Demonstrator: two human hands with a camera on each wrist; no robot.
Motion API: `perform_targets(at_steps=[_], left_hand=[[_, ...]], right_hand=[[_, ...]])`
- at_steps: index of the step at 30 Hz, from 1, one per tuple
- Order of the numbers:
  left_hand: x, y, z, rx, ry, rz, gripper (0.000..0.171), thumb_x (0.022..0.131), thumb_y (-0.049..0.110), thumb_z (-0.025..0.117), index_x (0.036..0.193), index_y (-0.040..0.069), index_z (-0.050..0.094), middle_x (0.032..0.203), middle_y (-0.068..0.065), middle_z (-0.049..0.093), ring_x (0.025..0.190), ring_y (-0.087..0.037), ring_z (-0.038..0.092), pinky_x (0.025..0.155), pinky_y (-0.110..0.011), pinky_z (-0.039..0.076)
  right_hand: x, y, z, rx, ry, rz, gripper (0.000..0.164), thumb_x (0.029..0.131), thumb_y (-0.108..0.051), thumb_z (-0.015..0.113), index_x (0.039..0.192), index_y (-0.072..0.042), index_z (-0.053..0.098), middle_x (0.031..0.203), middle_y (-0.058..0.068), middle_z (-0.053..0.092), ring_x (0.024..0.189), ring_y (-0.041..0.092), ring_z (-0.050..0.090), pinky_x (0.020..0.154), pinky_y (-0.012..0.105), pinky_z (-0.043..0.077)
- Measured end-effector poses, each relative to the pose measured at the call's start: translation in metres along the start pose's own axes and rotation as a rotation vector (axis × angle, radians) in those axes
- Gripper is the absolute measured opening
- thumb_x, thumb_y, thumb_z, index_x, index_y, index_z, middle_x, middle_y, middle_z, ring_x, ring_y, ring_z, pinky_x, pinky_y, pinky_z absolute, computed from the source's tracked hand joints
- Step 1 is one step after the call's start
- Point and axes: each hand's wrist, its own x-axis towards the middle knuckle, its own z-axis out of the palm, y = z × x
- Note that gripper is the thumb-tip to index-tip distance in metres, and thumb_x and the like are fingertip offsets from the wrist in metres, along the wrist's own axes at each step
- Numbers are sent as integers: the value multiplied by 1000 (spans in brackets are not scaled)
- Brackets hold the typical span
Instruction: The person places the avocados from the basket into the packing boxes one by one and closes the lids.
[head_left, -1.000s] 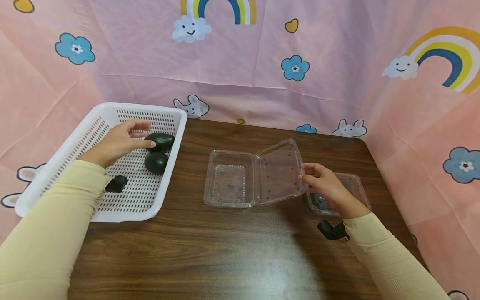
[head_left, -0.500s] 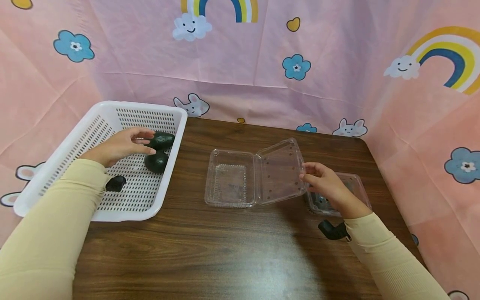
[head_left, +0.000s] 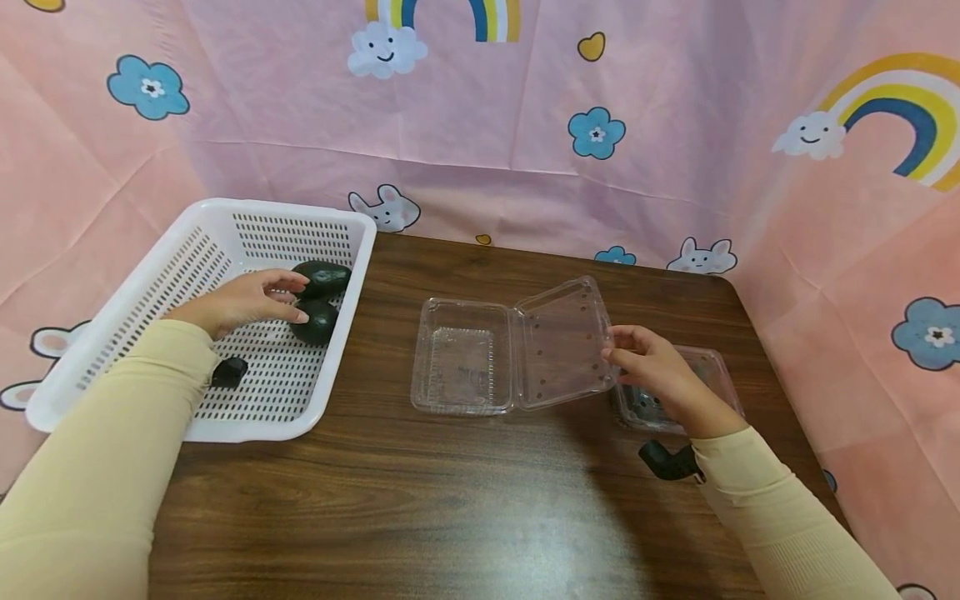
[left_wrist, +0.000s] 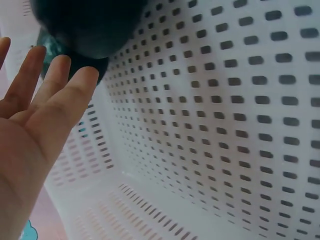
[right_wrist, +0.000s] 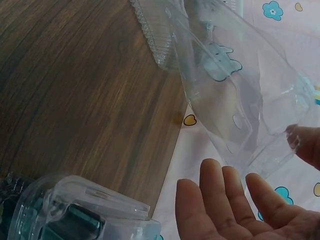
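Where left hand reaches, far avocado, long axis running left-right

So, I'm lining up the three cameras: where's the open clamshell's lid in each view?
Head: the clear lid is right of centre, its right edge in the right hand.
Left wrist: not in it.
Right wrist: upper right, large.
Shared landmark: the blue-flowered cloth, in all three.
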Motion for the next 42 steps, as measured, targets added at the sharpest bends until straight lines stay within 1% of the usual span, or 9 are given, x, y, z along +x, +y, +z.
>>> perform_targets(at_steps=[5, 13, 20, 23, 30, 37, 42], left_hand=[[3, -5, 2, 22, -12, -8, 77, 87, 14, 69, 146, -8, 24, 150, -31, 24, 137, -51, 22, 108, -61, 26], [4, -6, 2, 82, -16, -37, 78, 86, 18, 71, 145, -7, 26, 148, -35, 25, 135, -52, 24, 107, -64, 24], [4, -7, 3, 124, -8, -74, 80, 87, 23, 71, 145, -8, 26, 148, -34, 24, 135, -52, 23, 106, -62, 28], [5, -9, 3, 133, -4, -79, 80, 87, 25, 70, 145, -9, 26, 148, -34, 24, 134, -52, 24, 104, -60, 31], [7, -12, 5, 168, -21, -99, 80, 87, 28, 71, 144, -8, 27, 146, -36, 25, 132, -50, 29, 99, -58, 39], [10, -12, 6, 191, -33, -100, 82, 87, 30, 71, 143, -9, 27, 144, -38, 24, 130, -51, 30, 96, -58, 42], [13, -12, 7, 195, -42, -126, 84, 86, 33, 71, 143, -10, 26, 146, -39, 20, 131, -52, 28, 98, -59, 40]], right_hand=[[1, 0, 0, -3, 1, -2, 57, 100, -18, 49, 146, 6, 27, 142, 29, 37, 128, 41, 40, 102, 56, 39], [1, 0, -1, -3, -5, -6, 57, 100, -20, 50, 146, 5, 28, 142, 28, 37, 128, 41, 41, 102, 56, 39], [1, 0, -2, -10, -5, -5, 56, 100, -20, 50, 146, 6, 28, 141, 28, 38, 127, 41, 41, 102, 56, 39], [1, -1, -1, -13, -1, -3, 56, 100, -20, 50, 145, 5, 29, 140, 28, 39, 126, 40, 42, 102, 55, 40], [2, -1, -1, -21, -2, -3, 56, 100, -21, 50, 145, 5, 29, 139, 27, 40, 126, 39, 42, 101, 56, 40], [2, -1, -1, -28, 0, -2, 57, 100, -21, 50, 146, 5, 29, 140, 27, 39, 127, 40, 42, 102, 56, 39], [2, -1, -2, -38, 4, -8, 56, 100, -22, 50, 145, 5, 30, 138, 28, 41, 126, 40, 42, 101, 56, 40]])
